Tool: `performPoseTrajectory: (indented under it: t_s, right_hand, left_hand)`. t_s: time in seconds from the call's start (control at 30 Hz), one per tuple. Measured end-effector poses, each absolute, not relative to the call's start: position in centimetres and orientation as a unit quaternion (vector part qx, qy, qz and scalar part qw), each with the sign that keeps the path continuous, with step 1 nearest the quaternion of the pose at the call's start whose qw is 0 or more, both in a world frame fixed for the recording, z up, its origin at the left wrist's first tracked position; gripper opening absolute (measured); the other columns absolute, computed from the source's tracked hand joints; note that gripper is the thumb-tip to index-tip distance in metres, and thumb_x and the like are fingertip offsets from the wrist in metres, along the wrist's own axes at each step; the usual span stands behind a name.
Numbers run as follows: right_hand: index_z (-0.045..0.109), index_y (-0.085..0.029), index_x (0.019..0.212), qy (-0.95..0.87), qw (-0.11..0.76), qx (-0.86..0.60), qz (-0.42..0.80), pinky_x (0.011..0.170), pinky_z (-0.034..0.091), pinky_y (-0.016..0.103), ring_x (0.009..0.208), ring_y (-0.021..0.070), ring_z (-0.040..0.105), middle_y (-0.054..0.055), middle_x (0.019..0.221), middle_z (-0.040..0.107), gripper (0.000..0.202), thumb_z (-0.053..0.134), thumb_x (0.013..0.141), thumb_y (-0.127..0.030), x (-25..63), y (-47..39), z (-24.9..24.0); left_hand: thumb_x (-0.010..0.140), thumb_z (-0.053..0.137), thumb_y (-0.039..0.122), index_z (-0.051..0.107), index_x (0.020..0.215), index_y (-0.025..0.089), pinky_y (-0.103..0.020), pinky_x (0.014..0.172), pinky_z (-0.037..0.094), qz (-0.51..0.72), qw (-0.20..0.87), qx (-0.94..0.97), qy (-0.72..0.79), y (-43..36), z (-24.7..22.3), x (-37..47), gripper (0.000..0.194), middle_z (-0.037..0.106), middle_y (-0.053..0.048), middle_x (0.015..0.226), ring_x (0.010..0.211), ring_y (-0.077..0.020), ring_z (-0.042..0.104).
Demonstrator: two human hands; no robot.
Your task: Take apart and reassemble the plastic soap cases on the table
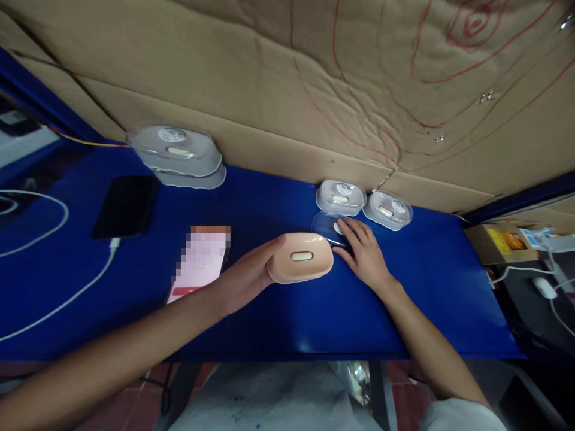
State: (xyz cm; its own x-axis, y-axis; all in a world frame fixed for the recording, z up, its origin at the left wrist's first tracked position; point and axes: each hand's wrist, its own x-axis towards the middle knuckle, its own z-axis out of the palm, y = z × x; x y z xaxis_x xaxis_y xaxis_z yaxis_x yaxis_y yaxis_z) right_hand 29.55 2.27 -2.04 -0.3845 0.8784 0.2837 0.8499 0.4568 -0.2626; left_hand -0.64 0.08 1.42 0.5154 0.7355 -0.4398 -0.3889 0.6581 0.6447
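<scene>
My left hand (pixel 254 269) is closed on the left end of a peach-coloured oval plastic case (pixel 300 272). A pale, pill-shaped piece is set in the middle of the case top, and the case is held above the blue table. To its right, my right hand (pixel 366 254) is closed over a clear plastic cover (pixel 324 224), fingers on top and thumb at the near edge. The cover bears a round white label and lies low by the table surface. Just behind stand two grey oval cases with clear covers, the left case (pixel 336 206) and the right case (pixel 390 216).
Several stacked grey cases (pixel 179 164) stand at the back left. A black phone (pixel 126 206) with a white cable and a lit phone (pixel 204 257) lie on the blue table (pixel 269 329). Cardboard (pixel 224 72) walls the back. At right are a small box (pixel 498 245) and a mouse (pixel 545 288).
</scene>
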Motion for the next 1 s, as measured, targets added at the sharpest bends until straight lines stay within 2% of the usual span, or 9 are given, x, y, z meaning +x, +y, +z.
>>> performPoseTrajectory:
  t_s: [0.1,0.2,0.27,0.33,0.43,0.6,0.7,0.83,1.0]
  right_hand:
    - [0.043,-0.033,0.164,-0.812,0.262,-0.519,0.051,0.118,0.047,0.064,0.144,0.0366,0.053,0.013,0.156,0.058,0.058,0.052,0.108,-0.047,29.1,1.6,-1.6]
    - [0.035,-0.033,0.167,-0.797,0.322,-0.488,0.15,0.115,0.053,0.057,0.14,0.0309,0.059,0.012,0.158,0.057,0.054,0.033,0.114,-0.042,28.3,0.3,-1.4]
    - [0.031,-0.032,0.169,-0.814,0.319,-0.448,0.188,0.115,0.054,0.053,0.143,0.0301,0.058,0.012,0.16,0.054,0.056,0.031,0.114,-0.044,27.7,-0.6,-1.3]
    - [0.025,-0.033,0.171,-0.85,0.296,-0.4,0.174,0.12,0.05,0.055,0.149,0.0317,0.051,0.012,0.162,0.052,0.06,0.036,0.113,-0.045,27.0,-1.3,-1.3]
    - [0.021,-0.034,0.172,-0.892,0.269,-0.345,0.113,0.122,0.046,0.061,0.155,0.0351,0.043,0.013,0.163,0.049,0.068,0.049,0.11,-0.038,26.2,-1.8,-0.8]
    - [0.032,-0.03,0.169,-0.917,0.243,-0.313,0.047,0.123,0.045,0.062,0.155,0.0379,0.041,0.016,0.157,0.054,0.073,0.065,0.104,-0.03,25.7,-2.1,0.0]
    - [0.035,-0.03,0.167,-0.921,0.239,-0.304,0.052,0.126,0.041,0.063,0.155,0.0363,0.041,0.015,0.155,0.055,0.069,0.064,0.104,-0.031,25.5,-2.2,0.0]
    - [0.033,-0.027,0.168,-0.909,0.265,-0.309,0.092,0.123,0.045,0.062,0.158,0.0363,0.036,0.017,0.158,0.05,0.066,0.057,0.108,-0.034,25.5,-2.0,-0.5]
    - [0.033,-0.032,0.168,-0.875,0.326,-0.332,0.136,0.123,0.045,0.062,0.155,0.0359,0.042,0.015,0.159,0.05,0.064,0.056,0.108,-0.033,25.9,-1.8,-1.1]
  left_hand:
    - [0.105,0.061,0.054,0.068,0.142,0.018,-0.042,0.113,0.049,0.337,0.836,0.245,0.358,0.1,1.4,-0.8,0.053,0.073,-0.011,0.142,0.139,-0.0329,0.061]
    - [0.105,0.06,0.057,0.067,0.141,0.018,-0.041,0.108,0.052,0.336,0.835,0.25,0.357,0.0,1.2,-0.8,0.054,0.075,-0.012,0.139,0.135,-0.0328,0.064]
    - [0.104,0.06,0.059,0.069,0.139,0.017,-0.039,0.103,0.054,0.333,0.837,0.24,0.361,0.0,1.1,-0.8,0.055,0.076,-0.012,0.136,0.131,-0.0319,0.067]
    - [0.104,0.059,0.061,0.071,0.136,0.017,-0.037,0.101,0.055,0.329,0.842,0.228,0.362,-0.1,1.1,-0.7,0.057,0.077,-0.012,0.134,0.128,-0.0308,0.069]
    - [0.105,0.054,0.062,0.072,0.137,0.017,-0.038,0.104,0.053,0.334,0.847,0.232,0.343,-0.1,1.3,-0.5,0.058,0.075,-0.012,0.137,0.129,-0.0299,0.068]
    - [0.109,0.042,0.065,0.069,0.143,0.022,-0.04,0.114,0.048,0.331,0.865,0.274,0.26,-0.3,1.9,-0.3,0.061,0.066,-0.007,0.152,0.145,-0.03,0.057]
    - [0.107,0.044,0.068,0.066,0.146,0.023,-0.044,0.117,0.046,0.327,0.86,0.291,0.261,-0.5,1.9,-0.2,0.064,0.062,-0.009,0.157,0.149,-0.0332,0.052]
    - [0.105,0.057,0.059,0.064,0.149,0.02,-0.047,0.115,0.046,0.327,0.848,0.285,0.305,-0.6,1.6,-0.2,0.058,0.06,-0.013,0.158,0.147,-0.0376,0.053]
    - [0.106,0.048,0.067,0.068,0.142,0.02,-0.044,0.114,0.046,0.327,0.859,0.24,0.314,-0.3,1.6,-0.3,0.063,0.068,-0.012,0.148,0.142,-0.0344,0.058]
